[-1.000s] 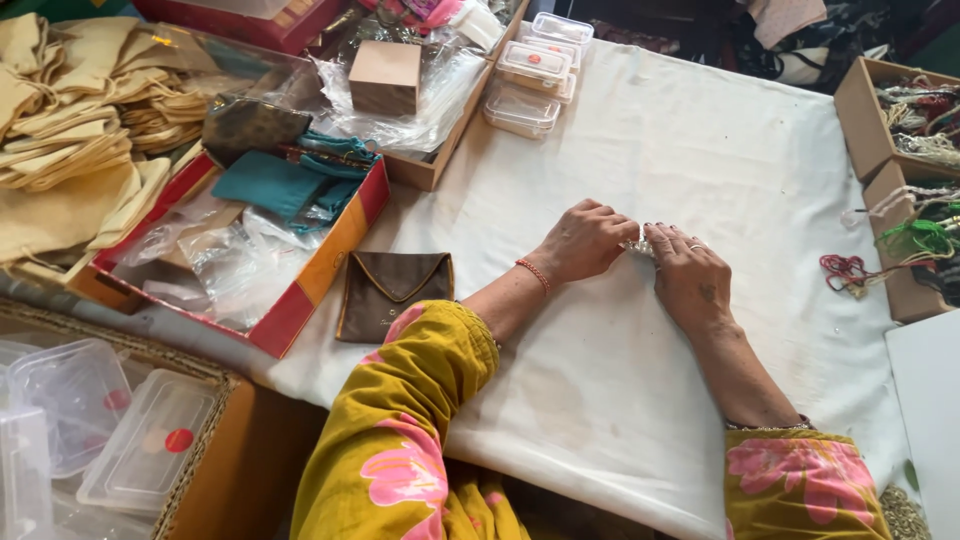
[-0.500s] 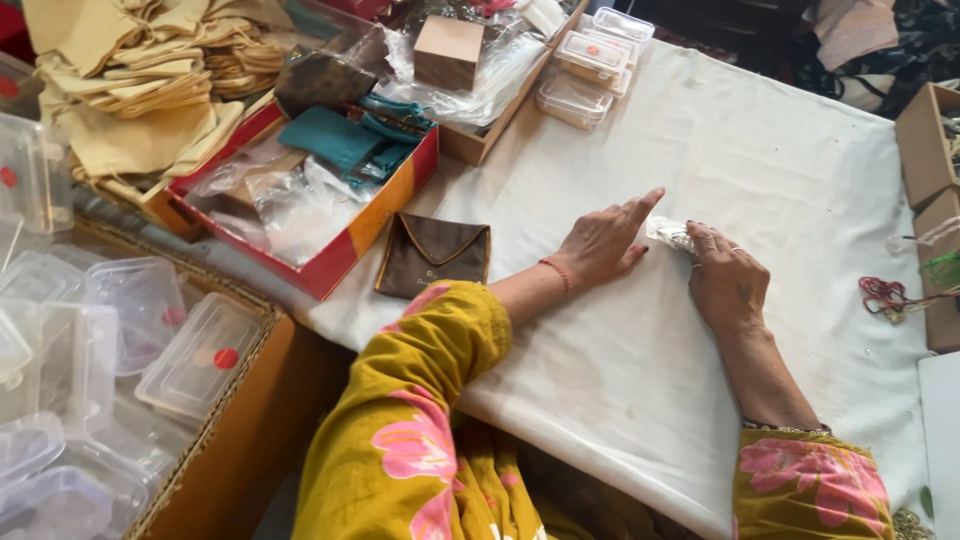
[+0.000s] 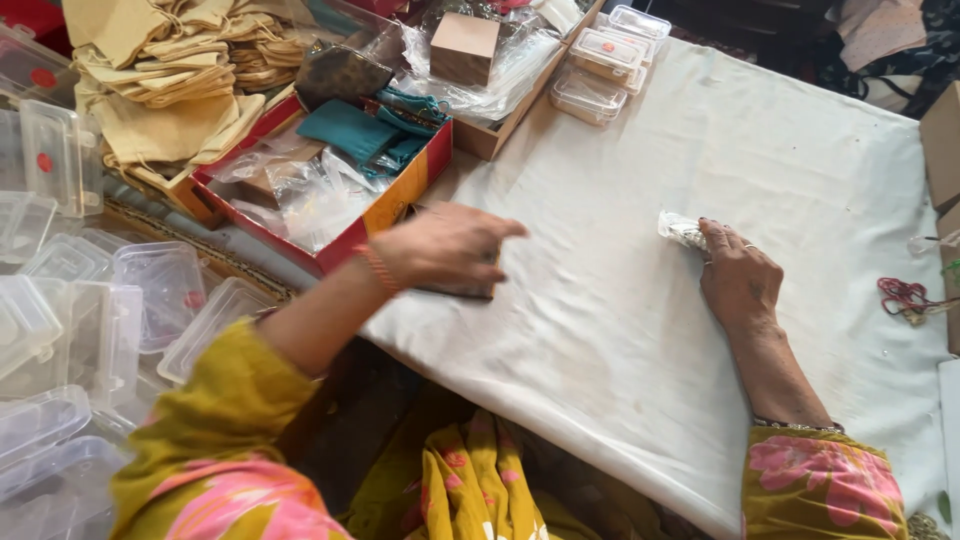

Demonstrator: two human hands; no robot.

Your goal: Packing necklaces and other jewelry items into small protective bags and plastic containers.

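White cloth point(image 3: 760, 150) covers the table. Left hand point(image 3: 445, 250) hovers spread over a dark pouch point(image 3: 470, 292), mostly hidden, seemingly the pickup step. Right hand point(image 3: 738, 275) pinches a small shiny packet point(image 3: 680, 230); next needs the pouch opened.

I see a stack of tan cloth pouches point(image 3: 170, 70) at the top left, beside a red tray point(image 3: 400, 195) holding teal pouches point(image 3: 350, 128) and clear plastic bags point(image 3: 310, 195). A small brown cardboard box point(image 3: 465, 47) sits above it. Clear plastic lidded boxes point(image 3: 70, 300) crowd the left edge, and more point(image 3: 610, 55) rest on the white cloth point(image 3: 780, 140). Red thread point(image 3: 905, 298) lies far right
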